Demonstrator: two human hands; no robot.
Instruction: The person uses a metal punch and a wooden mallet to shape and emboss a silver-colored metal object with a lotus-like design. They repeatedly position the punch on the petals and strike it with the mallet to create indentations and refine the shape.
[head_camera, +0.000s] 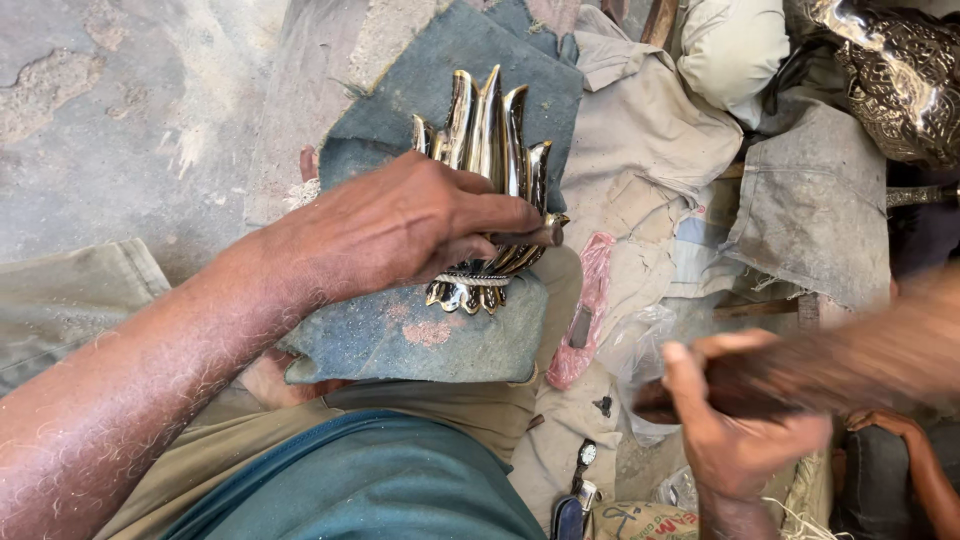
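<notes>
Brass ornament (487, 165), flame- or petal-shaped with polished pointed tips, is pinned against a blue-grey cloth pad (420, 335) draped over the raised knee. The left hand (400, 225) is laid across its lower half, fingers pressed together and curled over the metal, thumb extended along the side toward a small dark tool tip (548, 235). This grip appears meant to steady the piece; the pad is judged to cushion it and keep it from slipping.

The right hand (735, 420) is held lower right, well apart from the ornament, fingers closed around a dark handle (700, 395). Heavy motion blur is noted there, so the kind of tool cannot be told, nor how its far end looks.

The ornament's base is partly covered by the left hand; only a scalloped foot is seen below the fingers. A second embossed metal piece (905, 85) is cut off at the upper right corner. A pink plastic scrap (585, 305) and a wristwatch (587, 455) lie on beige cloths (650, 130) between the hands. Another hand (885, 425), at the lower right edge, is mostly out of frame.
</notes>
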